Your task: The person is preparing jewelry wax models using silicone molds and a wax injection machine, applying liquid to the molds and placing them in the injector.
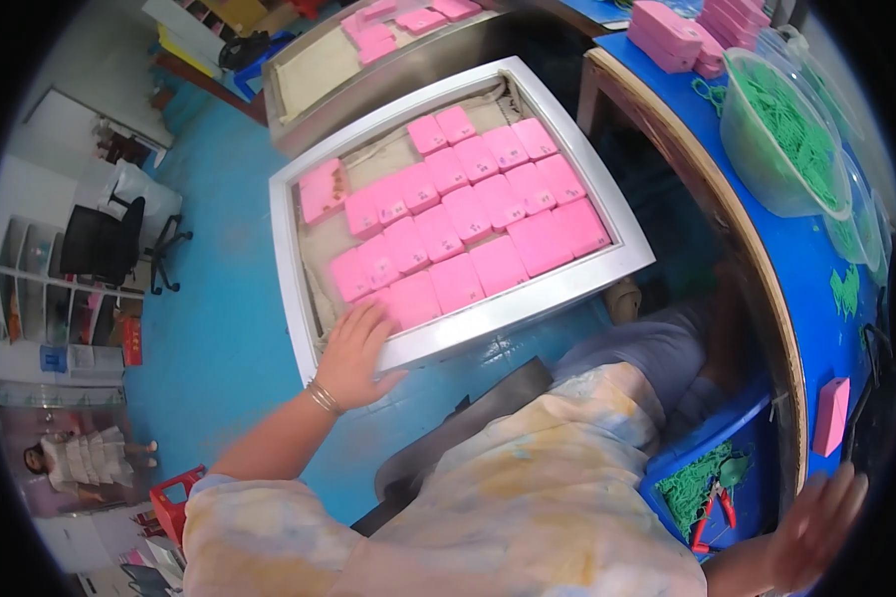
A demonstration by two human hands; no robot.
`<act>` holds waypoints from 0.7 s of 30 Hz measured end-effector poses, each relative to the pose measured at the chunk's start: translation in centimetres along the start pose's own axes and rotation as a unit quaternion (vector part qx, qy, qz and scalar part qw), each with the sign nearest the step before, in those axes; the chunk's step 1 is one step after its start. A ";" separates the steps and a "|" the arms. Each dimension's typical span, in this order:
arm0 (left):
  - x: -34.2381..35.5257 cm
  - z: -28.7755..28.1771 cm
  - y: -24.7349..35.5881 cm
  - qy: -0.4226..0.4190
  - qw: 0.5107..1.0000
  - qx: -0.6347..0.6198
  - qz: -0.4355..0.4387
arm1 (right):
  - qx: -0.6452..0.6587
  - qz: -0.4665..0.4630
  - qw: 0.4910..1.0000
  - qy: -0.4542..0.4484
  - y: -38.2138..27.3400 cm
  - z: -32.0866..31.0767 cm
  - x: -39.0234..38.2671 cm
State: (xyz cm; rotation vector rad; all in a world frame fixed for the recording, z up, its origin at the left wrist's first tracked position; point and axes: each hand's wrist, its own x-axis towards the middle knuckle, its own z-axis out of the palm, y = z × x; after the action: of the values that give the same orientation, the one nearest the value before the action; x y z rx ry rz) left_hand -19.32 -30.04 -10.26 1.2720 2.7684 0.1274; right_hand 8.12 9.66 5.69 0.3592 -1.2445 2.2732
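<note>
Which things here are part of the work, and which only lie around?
In use: left hand on the white tray; pink blocks inside it.
Lying about: bowl of green ties, single pink block, red pliers, office chair.

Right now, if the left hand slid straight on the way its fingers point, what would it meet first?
The left hand lies on the tray's rim, fingers pointing up into the tray. Going straight on, it would probably meet the nearest pink blocks first; its fingertips already look about level with them, though depth is unclear.

Pink blocks [455,231] in silver-white tray [287,261], blue table [811,261], green strings [794,127]
</note>
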 end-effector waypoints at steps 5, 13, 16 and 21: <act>1.1 0.0 -0.1 0.035 0.999 -0.018 -0.009 | -0.768 -0.013 0.616 0.175 0.5 -6.1 -1.3; 0.4 0.0 0.1 0.027 0.999 -0.022 -0.040 | -0.883 -0.016 0.449 0.137 3.4 -7.2 0.3; 0.6 0.1 -0.1 0.018 0.999 -0.016 -0.038 | -0.867 -0.020 0.470 0.164 2.8 -7.4 0.0; 1.1 0.9 -0.9 0.105 0.979 -0.076 -0.158 | -0.906 -0.014 0.380 0.184 0.3 -8.0 -1.5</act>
State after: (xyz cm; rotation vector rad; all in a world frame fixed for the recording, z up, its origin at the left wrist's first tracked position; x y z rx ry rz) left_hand -20.59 -29.75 -11.30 0.8127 3.0248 0.4626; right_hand 9.33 15.81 0.42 -0.8768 -2.3321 -0.2015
